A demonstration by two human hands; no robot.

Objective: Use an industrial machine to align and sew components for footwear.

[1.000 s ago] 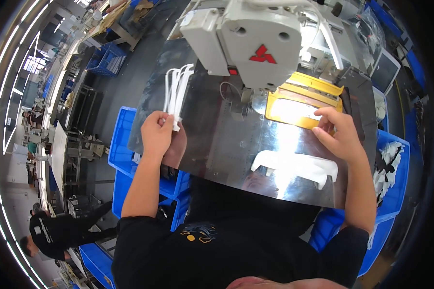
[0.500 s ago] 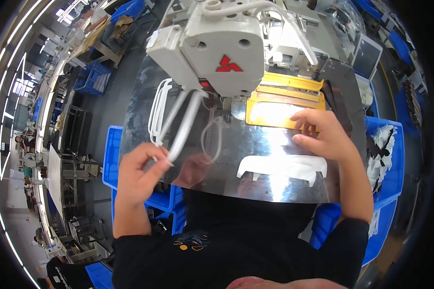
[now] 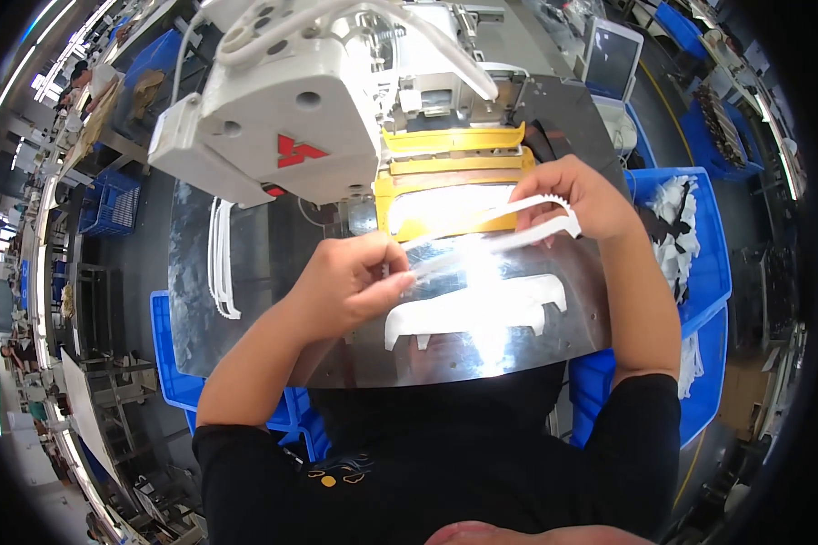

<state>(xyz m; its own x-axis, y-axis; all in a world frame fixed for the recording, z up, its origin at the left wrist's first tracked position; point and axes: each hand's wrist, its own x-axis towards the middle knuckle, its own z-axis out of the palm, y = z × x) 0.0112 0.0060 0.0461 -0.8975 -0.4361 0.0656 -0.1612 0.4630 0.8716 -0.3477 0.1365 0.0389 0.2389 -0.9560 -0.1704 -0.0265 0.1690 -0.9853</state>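
A narrow white strip with a notched edge (image 3: 509, 242) stretches in a loop between my two hands above the table. Its left end is pinched by my left hand (image 3: 350, 280), fingers closed. My right hand (image 3: 583, 202) grips the curved right end with bent fingers, beside a yellow frame (image 3: 456, 167). Inside that frame lies a bright white panel, partly covered by my right hand. Below the strip, a white cut piece with short legs (image 3: 474, 311) rests flat on the shiny metal table (image 3: 273, 272).
A large white sewing machine head (image 3: 264, 109) overhangs the table at the back left. More white strips (image 3: 220, 263) lie on the table's left side. Blue bins (image 3: 707, 245) with white and black scraps stand at the right. A screen (image 3: 613, 59) stands at the back right.
My left hand has carried the strip rightward from the table's left side. The right hand has taken hold of its other end. The whole view has shifted, with the machine now further left.
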